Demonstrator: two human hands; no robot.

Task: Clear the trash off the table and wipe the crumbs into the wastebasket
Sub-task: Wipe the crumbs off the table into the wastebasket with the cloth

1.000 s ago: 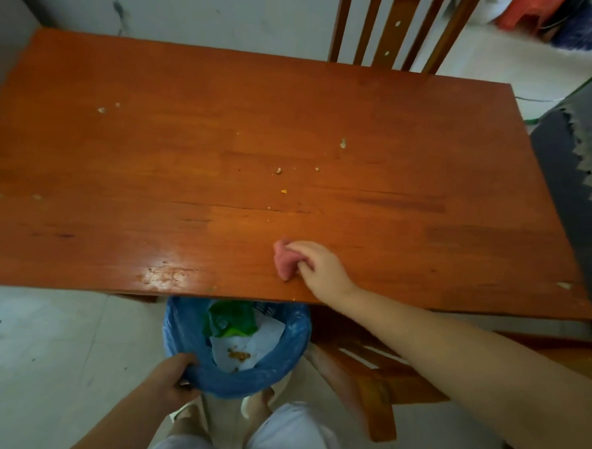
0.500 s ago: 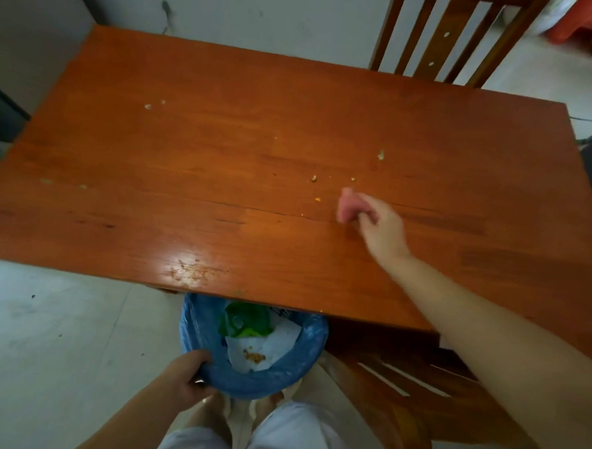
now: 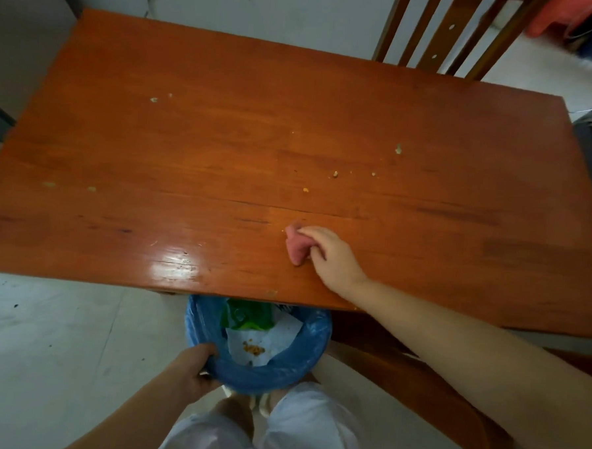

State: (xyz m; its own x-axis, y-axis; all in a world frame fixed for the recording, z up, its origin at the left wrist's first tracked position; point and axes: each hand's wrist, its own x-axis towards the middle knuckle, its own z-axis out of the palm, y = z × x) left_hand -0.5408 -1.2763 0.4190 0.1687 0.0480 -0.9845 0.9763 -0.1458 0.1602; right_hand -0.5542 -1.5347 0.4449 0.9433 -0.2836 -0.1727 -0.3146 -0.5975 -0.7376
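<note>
1. Right hand point(image 3: 332, 257), frame centre: fingers curled around pink cloth point(image 3: 297, 246) on table point(image 3: 223, 145).
2. Left hand point(image 3: 190, 373), lower centre: gripping rim of blue-lined wastebasket point(image 3: 310, 359) below table's near edge.
3. Crumbs point(image 3: 335, 174) scattered above cloth.

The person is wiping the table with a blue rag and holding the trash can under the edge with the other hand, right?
Almost. The rag is pink, not blue; the blue thing is the bag lining the trash can. The head view shows the right hand holding the pink rag on the table, while the left hand grips the trash can's rim under the table edge.
</note>
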